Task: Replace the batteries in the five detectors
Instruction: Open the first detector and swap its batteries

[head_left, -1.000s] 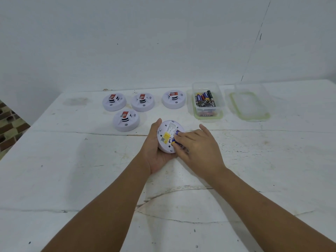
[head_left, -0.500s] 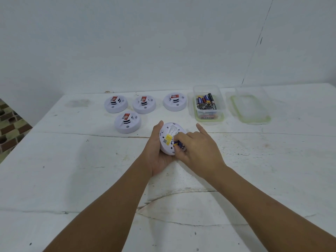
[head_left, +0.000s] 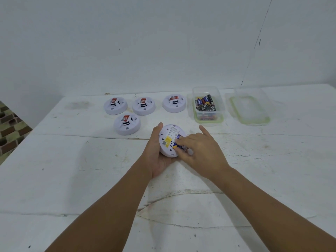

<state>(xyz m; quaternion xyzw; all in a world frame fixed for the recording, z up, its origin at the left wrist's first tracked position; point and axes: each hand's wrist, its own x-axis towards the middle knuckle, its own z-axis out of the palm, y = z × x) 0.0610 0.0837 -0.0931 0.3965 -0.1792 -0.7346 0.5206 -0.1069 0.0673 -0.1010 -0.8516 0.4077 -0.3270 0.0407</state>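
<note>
A person works at a white table, both bare forearms reaching forward from the near edge. The left hand cups 1 round white detector from below and the side, tilted with its labelled back facing the camera, over the middle of the table. The right hand rests its fingertips on a blue and yellow battery in the detector's back; whether they pinch it or only press it cannot be told. Judging from this, the battery could slip from the fingers and roll across the table if it is pried at an angle. The tilted detector could also twist out of the cupped palm under a hard push, and a fresh cell could go in the wrong way round. Toward the far edge sit 4 more detectors, face up: 3 in a row and 1 just in front of them, making 5 in all. To their right stands 1 clear plastic box holding a heap of batteries, too jumbled to count. Its 1 clear lid lies beside it, nearer the far right corner.
</note>
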